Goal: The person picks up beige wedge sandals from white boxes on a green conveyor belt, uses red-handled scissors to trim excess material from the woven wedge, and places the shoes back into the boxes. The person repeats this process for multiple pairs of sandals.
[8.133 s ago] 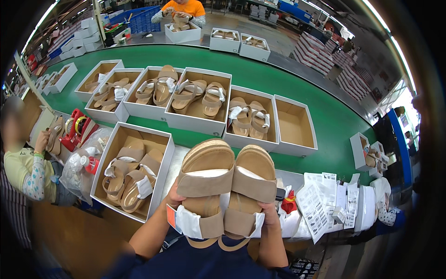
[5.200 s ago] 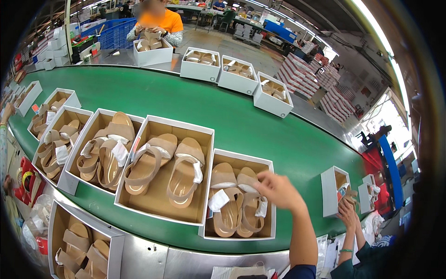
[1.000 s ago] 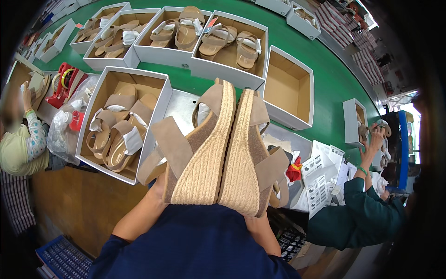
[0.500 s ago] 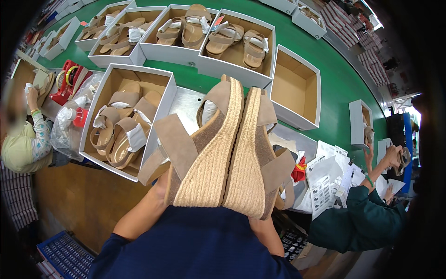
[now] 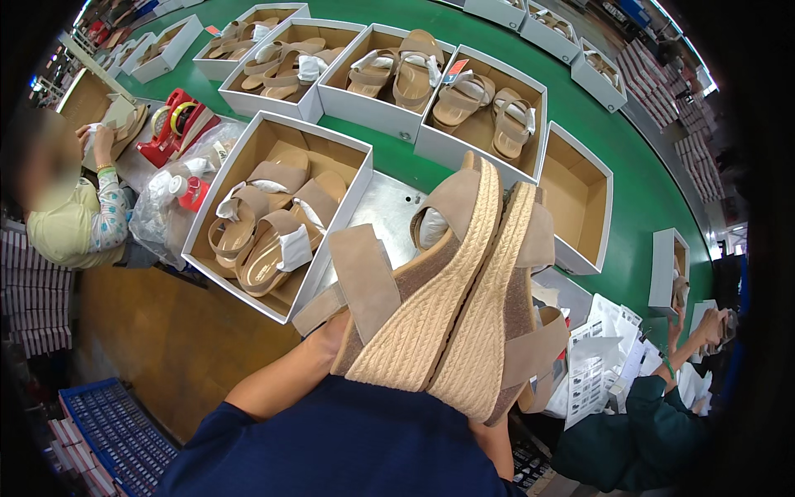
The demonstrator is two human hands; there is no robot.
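Note:
A pair of taupe wedge sandals is held up close to my chest, the two braided-rope wedges side by side and touching. My left hand (image 5: 333,331) grips the left wedge sandal (image 5: 414,323) by its heel end; the fingers are hidden behind the straps. On the other side, my right hand (image 5: 490,431) supports the right wedge sandal (image 5: 497,340) from behind, showing only its wrist side. White stuffing shows under the left sandal's toe strap. Just left of them, an open white shoe box (image 5: 248,199) holds several flatter tan sandals with white wrapping on the straps.
Open boxes of sandals (image 5: 377,74) line the green conveyor (image 5: 638,199). An open box without shoes (image 5: 580,195) stands beyond the right sandal. Papers (image 5: 592,364) lie at right. A red tape dispenser (image 5: 175,128) and plastic bag (image 5: 157,211) are at left. Co-workers' hands work at both sides.
The view has turned, so the boxes and bench appear shifted right and tilted. Both wedge sandals stay in my hands, pressed together, with little change in their hold.

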